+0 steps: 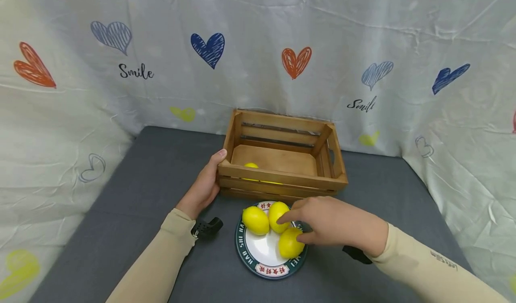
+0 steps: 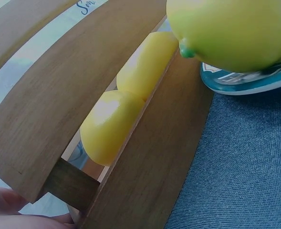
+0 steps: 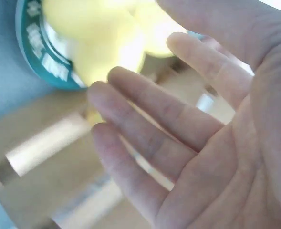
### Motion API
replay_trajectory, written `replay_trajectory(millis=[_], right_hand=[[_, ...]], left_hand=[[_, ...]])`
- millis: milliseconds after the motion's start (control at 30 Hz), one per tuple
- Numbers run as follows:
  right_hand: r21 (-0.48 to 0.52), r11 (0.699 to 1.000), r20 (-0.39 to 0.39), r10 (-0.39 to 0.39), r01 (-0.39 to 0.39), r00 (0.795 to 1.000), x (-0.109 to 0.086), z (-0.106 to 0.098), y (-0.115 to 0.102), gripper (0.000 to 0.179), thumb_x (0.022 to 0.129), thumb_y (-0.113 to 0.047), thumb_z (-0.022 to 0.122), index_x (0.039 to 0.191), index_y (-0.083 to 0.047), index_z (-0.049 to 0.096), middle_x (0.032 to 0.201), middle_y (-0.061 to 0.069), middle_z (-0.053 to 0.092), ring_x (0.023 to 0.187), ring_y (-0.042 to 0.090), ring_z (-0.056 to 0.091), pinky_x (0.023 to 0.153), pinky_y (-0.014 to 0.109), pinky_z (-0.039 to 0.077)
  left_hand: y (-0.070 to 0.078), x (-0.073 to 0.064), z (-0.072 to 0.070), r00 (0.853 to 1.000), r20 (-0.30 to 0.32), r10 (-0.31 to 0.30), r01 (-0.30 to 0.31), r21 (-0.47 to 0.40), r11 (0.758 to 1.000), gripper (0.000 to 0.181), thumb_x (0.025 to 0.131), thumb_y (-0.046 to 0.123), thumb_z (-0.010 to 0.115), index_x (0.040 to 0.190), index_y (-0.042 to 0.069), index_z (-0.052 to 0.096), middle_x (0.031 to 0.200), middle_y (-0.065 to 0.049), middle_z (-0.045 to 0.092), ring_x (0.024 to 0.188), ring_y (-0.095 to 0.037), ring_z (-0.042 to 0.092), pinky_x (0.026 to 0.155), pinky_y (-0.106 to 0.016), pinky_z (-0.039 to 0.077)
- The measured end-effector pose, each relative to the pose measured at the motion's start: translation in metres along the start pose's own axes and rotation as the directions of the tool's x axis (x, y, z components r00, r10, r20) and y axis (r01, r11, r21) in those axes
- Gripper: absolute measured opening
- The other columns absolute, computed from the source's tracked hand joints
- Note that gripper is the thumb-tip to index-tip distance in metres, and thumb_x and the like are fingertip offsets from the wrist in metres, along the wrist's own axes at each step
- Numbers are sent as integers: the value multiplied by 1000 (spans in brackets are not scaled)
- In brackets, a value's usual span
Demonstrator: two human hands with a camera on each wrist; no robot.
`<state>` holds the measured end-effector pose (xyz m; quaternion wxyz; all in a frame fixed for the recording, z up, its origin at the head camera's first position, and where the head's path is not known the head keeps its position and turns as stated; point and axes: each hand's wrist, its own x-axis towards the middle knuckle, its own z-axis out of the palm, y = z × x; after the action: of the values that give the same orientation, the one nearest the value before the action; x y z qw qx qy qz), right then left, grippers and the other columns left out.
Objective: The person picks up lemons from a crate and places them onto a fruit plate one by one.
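My left hand (image 1: 203, 184) grips the left end of a slatted wooden crate (image 1: 290, 177), thumb on the top edge. Just in front of the crate, a white plate with a green patterned rim (image 1: 243, 249) carries three yellow lemons: one at the left (image 1: 255, 220), one at the back (image 1: 277, 214) and one at the right (image 1: 289, 245). Over the plate's right side reaches my right hand (image 1: 324, 220), its fingers spread and holding nothing in the right wrist view. Through the crate's slats, the left wrist view shows two lemons (image 2: 109, 129) inside, mostly hidden from the head view.
Dark grey cloth (image 1: 161, 177) covers the table. Behind the crate and along both sides hangs a pale curtain (image 1: 250, 83) printed with hearts and lettering. A cut-out handle (image 1: 332, 156) pierces the crate's right end.
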<state>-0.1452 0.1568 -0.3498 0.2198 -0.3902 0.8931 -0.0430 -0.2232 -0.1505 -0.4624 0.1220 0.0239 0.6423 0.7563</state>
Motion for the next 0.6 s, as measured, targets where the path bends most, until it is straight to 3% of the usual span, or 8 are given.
replay_trajectory(millis=[200, 333, 467, 600], right_hand=[[-7, 995, -136, -99, 99, 986, 8, -53, 6, 44, 101, -26, 77, 144, -23, 69, 137, -4, 75, 118, 16, 74, 97, 42, 62], [23, 993, -197, -105, 112, 975, 22, -87, 7, 40, 103, -27, 74, 143, -26, 70, 132, -8, 76, 113, 14, 74, 96, 41, 62], [44, 994, -187, -87, 97, 979, 42, -111, 13, 40, 104, -28, 73, 144, -28, 69, 131, -10, 74, 115, 13, 69, 98, 42, 60], [54, 997, -129, -49, 57, 990, 65, -121, 27, 43, 103, -29, 74, 145, -26, 68, 128, -6, 74, 113, 16, 67, 100, 44, 58]], left_hand=[[0, 0, -3, 1000, -8, -10, 10, -6, 1000, 92, 102, 65, 45, 175, 23, 6, 180, -7, 8, 163, -35, 16, 134, -63, 12], [0, -1, -5, 1000, -6, -5, 4, -8, 1000, 89, 103, 62, 44, 175, 23, 7, 180, -7, 9, 164, -36, 17, 134, -62, 13], [0, -2, -5, 1000, 8, 12, -12, -18, 1000, 88, 104, 60, 44, 175, 22, 8, 180, -8, 10, 164, -37, 17, 134, -62, 13], [-2, -2, -2, 1000, 17, 24, -24, -33, 999, 89, 103, 61, 46, 175, 21, 10, 179, -9, 12, 163, -38, 18, 133, -61, 14]])
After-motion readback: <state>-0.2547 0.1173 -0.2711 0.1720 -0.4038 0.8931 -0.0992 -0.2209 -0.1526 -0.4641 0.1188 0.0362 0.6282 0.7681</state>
